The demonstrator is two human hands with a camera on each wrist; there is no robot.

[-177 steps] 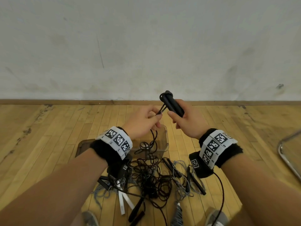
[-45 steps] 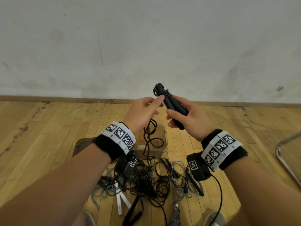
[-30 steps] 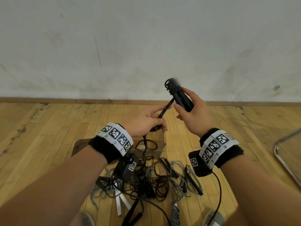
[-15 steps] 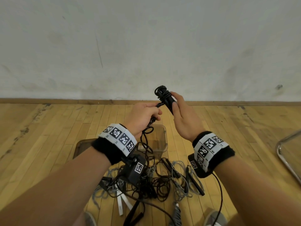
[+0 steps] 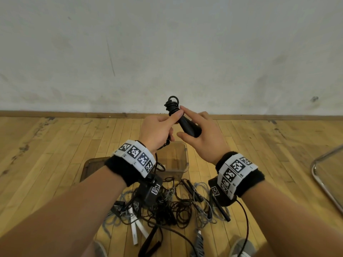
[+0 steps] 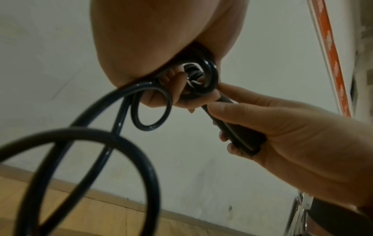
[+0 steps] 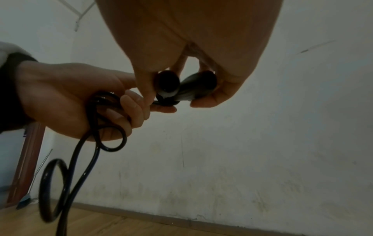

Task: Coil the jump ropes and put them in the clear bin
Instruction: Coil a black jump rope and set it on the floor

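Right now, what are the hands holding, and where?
The right hand grips the black jump rope's two handles together; the left hand grips its glossy black cord beside them.

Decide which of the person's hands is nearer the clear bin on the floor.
Left. The left hand holds black cord just above the clear bin; the right hand grips the handles above and right of it.

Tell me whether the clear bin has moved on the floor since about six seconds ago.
No. The clear bin stands on the same floorboards, its near wall beside the tangled rope pile, as in the earliest head view.
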